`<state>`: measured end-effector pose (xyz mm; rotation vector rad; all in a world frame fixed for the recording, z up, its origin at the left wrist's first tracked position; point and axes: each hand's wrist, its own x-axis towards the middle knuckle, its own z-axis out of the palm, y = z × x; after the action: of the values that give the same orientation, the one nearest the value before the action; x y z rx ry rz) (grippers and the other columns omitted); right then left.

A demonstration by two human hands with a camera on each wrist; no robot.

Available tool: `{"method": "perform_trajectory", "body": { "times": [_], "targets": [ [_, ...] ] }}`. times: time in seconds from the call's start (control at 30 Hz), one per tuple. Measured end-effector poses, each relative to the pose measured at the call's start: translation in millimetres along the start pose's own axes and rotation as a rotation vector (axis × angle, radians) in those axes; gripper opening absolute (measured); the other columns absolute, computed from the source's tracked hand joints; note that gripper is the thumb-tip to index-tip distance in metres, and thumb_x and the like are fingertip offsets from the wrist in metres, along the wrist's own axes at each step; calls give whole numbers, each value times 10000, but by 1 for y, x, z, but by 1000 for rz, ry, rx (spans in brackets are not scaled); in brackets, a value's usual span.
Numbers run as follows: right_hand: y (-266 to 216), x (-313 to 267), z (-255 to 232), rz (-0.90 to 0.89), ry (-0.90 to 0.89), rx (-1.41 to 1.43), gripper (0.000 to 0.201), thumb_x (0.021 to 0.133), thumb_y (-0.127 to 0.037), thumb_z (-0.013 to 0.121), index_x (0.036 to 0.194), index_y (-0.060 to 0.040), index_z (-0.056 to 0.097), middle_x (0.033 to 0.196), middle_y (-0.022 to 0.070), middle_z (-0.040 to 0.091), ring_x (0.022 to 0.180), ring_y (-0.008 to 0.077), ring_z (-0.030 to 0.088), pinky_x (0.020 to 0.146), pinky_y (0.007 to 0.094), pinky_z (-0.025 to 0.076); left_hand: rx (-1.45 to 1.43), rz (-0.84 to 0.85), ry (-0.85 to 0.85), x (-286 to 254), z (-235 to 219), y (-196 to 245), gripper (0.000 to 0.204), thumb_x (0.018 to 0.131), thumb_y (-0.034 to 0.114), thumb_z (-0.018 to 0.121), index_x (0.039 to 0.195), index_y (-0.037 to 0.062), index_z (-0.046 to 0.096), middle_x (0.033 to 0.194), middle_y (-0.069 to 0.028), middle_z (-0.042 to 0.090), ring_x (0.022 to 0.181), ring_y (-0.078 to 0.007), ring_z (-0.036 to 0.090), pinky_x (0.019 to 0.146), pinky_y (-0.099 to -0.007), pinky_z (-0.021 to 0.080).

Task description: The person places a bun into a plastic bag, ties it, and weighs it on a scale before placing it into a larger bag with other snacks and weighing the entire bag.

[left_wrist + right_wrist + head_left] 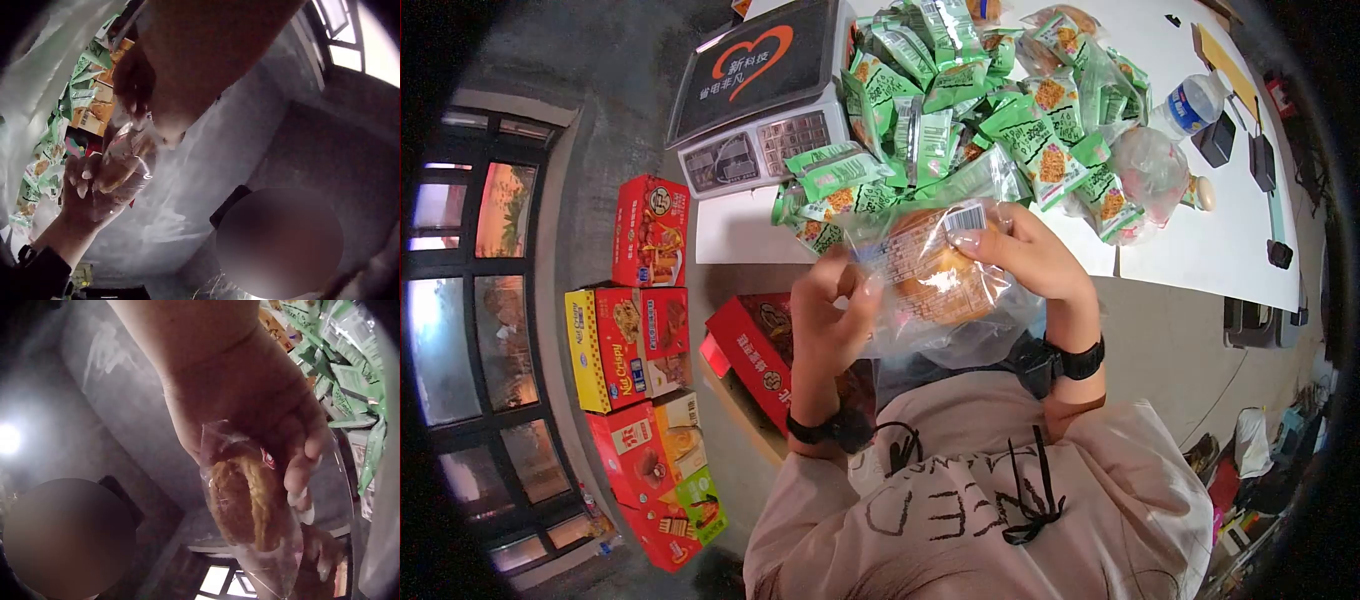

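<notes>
A round golden bread in a clear printed plastic bag is held up between both hands, in front of the chest. My left hand pinches the bag's left edge with curled fingers. At the upper right side my right hand grips it, thumb on the front near the barcode label. In the right wrist view the bread shows through the plastic beneath the right hand. The left wrist view has the bag between the two hands, in dim light. Many green snack packets lie heaped just beyond.
A black-lidded box stands at the table's left. Right of the heap are a clear plastic bag, a water bottle and small black boxes. Red and yellow snack cartons stand left of the table, with a red box nearer me.
</notes>
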<state>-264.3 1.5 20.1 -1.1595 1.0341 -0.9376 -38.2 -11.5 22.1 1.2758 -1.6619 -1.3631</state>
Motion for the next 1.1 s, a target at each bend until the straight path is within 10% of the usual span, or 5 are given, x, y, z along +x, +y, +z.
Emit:
{"method": "perform_trajectory", "body": {
  "times": [0.07,0.27,1.1],
  "targets": [
    [-2,0,2,-65,-3,64,369,817,-326,584,974,8,574,728,-12,552,652,45,438,559,220,386,68,289,29,0,4,-14,397,759,104,550,1102,-53,425,730,-48,568,638,-104,540,597,-221,432],
    [8,5,6,-146,-27,102,348,819,-246,591,1060,-2,533,830,11,585,727,53,489,633,221,421,-46,131,12,-4,24,5,554,741,112,611,1197,-39,335,1084,-125,522,1005,-167,512,865,-286,392],
    [1,3,-9,-38,-29,-15,316,827,-212,586,1049,8,537,838,9,576,735,48,490,643,211,418,142,75,-22,0,3,-6,392,755,57,595,1100,-39,435,914,-99,586,830,-145,563,740,-270,436]
  ]
}}
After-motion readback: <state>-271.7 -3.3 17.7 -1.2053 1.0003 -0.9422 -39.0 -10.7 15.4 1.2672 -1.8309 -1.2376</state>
